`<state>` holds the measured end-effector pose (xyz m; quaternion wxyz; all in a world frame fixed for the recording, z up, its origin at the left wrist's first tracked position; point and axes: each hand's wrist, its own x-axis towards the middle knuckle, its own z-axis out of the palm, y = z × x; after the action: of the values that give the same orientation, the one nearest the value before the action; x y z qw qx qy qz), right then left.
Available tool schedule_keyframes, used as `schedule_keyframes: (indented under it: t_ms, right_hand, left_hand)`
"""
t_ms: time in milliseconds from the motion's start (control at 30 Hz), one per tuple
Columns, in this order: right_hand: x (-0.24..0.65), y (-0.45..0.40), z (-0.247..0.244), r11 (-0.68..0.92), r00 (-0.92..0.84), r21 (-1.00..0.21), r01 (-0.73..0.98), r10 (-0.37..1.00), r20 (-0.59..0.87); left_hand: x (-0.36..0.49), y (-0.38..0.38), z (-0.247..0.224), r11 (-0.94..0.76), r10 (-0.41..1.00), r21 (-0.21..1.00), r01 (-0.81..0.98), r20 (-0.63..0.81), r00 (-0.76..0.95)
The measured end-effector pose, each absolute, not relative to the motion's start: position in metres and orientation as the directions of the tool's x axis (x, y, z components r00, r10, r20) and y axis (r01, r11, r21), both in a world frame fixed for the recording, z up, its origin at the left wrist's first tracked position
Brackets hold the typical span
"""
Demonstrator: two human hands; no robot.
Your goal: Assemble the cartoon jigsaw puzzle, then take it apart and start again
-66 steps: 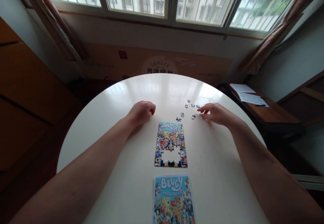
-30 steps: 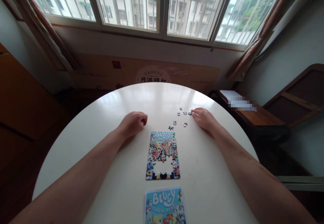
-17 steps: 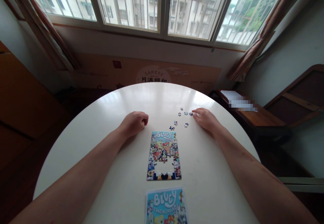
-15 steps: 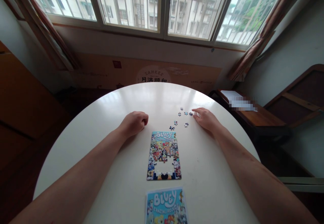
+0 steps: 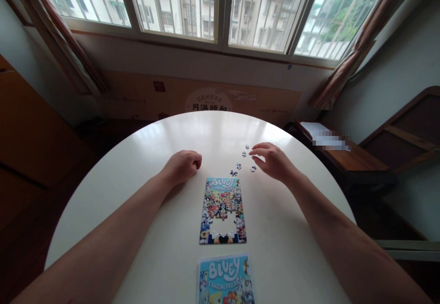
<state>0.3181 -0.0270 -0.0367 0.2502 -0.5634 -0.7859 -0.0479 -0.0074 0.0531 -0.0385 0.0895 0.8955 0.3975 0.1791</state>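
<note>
A jigsaw puzzle (image 5: 223,198) with "Bluey" lettering lies on the white round table, with a gap in its lower part. Beyond its top edge several loose pieces are scattered, among them a dark one (image 5: 233,173) and another (image 5: 253,169) near my right thumb. My right hand (image 5: 273,160) hovers over the loose pieces at the right, thumb and fingers apart; it covers some of the table there. My left hand (image 5: 184,164) rests as a fist on the table, left of the puzzle's top, with no object showing in it.
A "Bluey" picture sheet (image 5: 225,279) lies nearest to me, below the puzzle, cut off by the view's lower edge. The round table (image 5: 154,258) has a curved edge on both sides. At the right stands a low wooden bench (image 5: 347,160) with papers on it.
My right hand has moved left over the loose pieces, now covering the two that lay beside its fingertips. The left fist and the puzzle stay where they were.
</note>
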Motion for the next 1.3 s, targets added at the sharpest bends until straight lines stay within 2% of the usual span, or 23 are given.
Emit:
schedule_keyframes:
  t_ms: [133,367,700,900,1100,1300]
  right_hand:
    - [0.296,-0.033,-0.035,0.541,-0.454,-0.125,0.831,0.792,0.408]
    - [0.302,-0.031,-0.039,0.523,-0.446,-0.092,0.847,0.795,0.412]
    - [0.287,-0.035,-0.042,0.585,-0.552,-0.03,0.811,0.78,0.294]
    - [0.296,-0.032,-0.044,0.553,-0.511,-0.038,0.832,0.792,0.334]
    - [0.326,-0.025,-0.043,0.417,-0.345,-0.081,0.905,0.833,0.432]
    - [0.345,-0.023,-0.048,0.325,-0.243,-0.153,0.933,0.886,0.396]
  left_hand:
    - [-0.007,0.052,-0.037,-0.669,0.743,0.302,0.679,0.246,0.622]
    - [-0.006,0.051,-0.035,-0.673,0.739,0.299,0.676,0.249,0.626]
    - [-0.005,0.052,-0.039,-0.681,0.732,0.285,0.675,0.274,0.623]
    - [-0.005,0.051,-0.038,-0.684,0.73,0.286,0.672,0.284,0.622]
    - [-0.004,0.05,-0.037,-0.683,0.73,0.274,0.677,0.279,0.624]
    - [-0.003,0.052,-0.039,-0.691,0.722,0.257,0.675,0.285,0.631]
